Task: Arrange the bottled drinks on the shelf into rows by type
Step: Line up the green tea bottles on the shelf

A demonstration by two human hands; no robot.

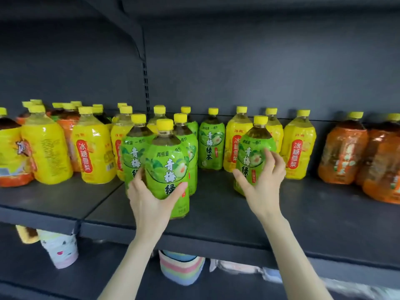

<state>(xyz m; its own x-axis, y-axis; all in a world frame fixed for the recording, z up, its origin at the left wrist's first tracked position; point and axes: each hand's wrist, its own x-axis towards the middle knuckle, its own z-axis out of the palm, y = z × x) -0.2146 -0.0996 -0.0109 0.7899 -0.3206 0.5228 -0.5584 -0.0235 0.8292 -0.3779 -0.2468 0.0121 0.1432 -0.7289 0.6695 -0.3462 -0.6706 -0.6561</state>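
Note:
On the dark shelf stand bottled drinks with yellow caps. My left hand grips the front green-label tea bottle, which stands near the shelf's front edge before a cluster of green bottles. My right hand holds another green-label bottle to the right, fingers curled round its side. One more green bottle stands behind between them. Yellow-label bottles sit at the left and also yellow-label bottles at the right of centre. Orange-label bottles stand at far right.
More orange and yellow bottles crowd the far left. A shelf upright runs up the back panel. Below the shelf lie patterned cups or cloth items and a striped one. Bare shelf surface lies between my hands.

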